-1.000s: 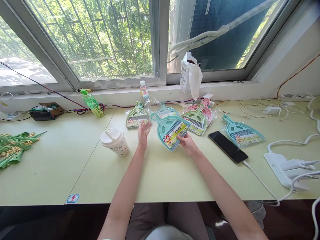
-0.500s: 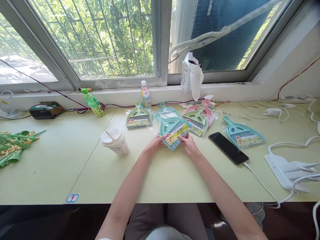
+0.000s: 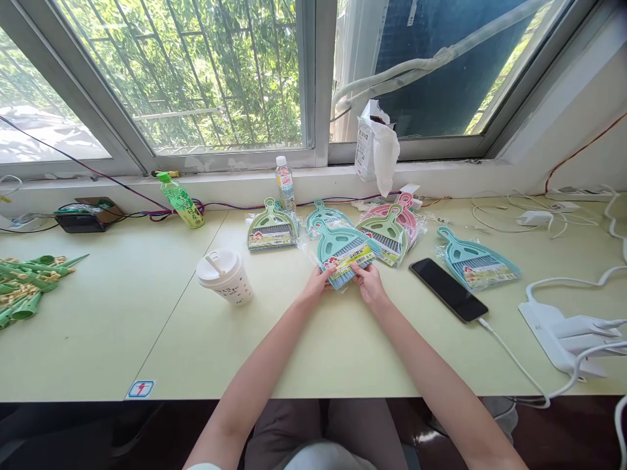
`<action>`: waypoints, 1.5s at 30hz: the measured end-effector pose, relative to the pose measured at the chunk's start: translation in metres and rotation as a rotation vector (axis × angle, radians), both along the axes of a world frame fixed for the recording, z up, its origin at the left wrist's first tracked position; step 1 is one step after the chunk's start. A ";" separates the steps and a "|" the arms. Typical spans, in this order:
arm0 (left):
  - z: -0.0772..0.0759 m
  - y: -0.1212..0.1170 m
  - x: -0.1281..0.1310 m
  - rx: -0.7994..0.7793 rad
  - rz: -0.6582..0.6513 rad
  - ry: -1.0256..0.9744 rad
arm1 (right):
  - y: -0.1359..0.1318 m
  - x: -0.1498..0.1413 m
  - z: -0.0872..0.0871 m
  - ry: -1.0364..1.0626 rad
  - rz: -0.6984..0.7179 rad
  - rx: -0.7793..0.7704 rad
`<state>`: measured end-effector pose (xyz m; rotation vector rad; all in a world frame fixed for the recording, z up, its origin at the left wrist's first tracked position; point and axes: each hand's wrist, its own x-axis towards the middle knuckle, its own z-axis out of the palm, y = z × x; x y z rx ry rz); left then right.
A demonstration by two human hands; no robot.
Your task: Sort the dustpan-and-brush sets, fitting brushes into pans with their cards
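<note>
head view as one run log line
left hand: holds teal dustpan-and-brush set; right hand: holds same set; nearby: lidded cup, black smartphone

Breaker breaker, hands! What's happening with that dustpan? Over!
Left hand, right hand: both holding the turquoise dustpan set. White cup left, black phone right, neither touching it.

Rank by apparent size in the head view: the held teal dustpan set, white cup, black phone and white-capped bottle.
Largest: held teal dustpan set
Next: white cup and black phone, too alike to rank
Smallest: white-capped bottle
</note>
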<state>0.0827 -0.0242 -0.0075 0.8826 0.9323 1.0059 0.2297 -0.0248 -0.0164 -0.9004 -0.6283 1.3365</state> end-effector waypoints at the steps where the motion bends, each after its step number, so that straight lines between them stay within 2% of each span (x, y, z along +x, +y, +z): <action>1: 0.001 -0.001 -0.001 -0.012 -0.050 -0.006 | 0.000 0.000 0.000 -0.002 -0.009 0.006; 4: 0.006 -0.002 -0.008 -0.039 -0.202 -0.044 | 0.000 0.001 0.002 -0.020 -0.025 0.022; 6: 0.009 -0.001 -0.011 -0.030 -0.250 -0.071 | 0.000 0.002 0.003 -0.034 -0.031 0.034; 8: 0.011 0.003 -0.012 0.014 -0.199 -0.121 | 0.001 0.002 0.004 -0.041 -0.039 0.040; 13: 0.006 0.009 -0.007 0.125 0.068 -0.201 | 0.001 0.001 0.005 -0.054 0.023 0.030; 16: 0.002 0.003 -0.003 0.116 0.030 -0.179 | 0.001 0.003 0.006 -0.065 0.056 0.040; 19: 0.001 -0.007 0.005 0.114 -0.095 -0.175 | 0.000 0.006 0.007 -0.059 0.006 0.060; 22: 0.002 -0.013 0.015 0.094 -0.148 -0.182 | 0.000 0.008 0.009 -0.040 -0.048 0.075; 26: 0.002 -0.010 0.019 0.116 -0.046 -0.211 | 0.001 0.007 0.012 -0.025 -0.020 0.081; 30: 0.000 -0.003 0.012 0.126 0.033 -0.144 | 0.002 0.006 0.011 -0.034 0.049 0.054; 36: 0.011 -0.008 0.002 0.195 -0.040 0.021 | 0.005 0.017 0.013 -0.038 0.164 0.058; 39: 0.015 -0.011 0.001 0.204 -0.067 0.059 | 0.003 0.020 0.015 -0.039 0.175 0.059; 42: 0.015 -0.012 0.002 0.179 -0.117 0.061 | 0.000 0.019 0.017 -0.024 0.142 0.070; 45: 0.019 -0.011 -0.002 0.195 -0.201 -0.039 | -0.001 0.018 0.019 0.001 0.125 0.088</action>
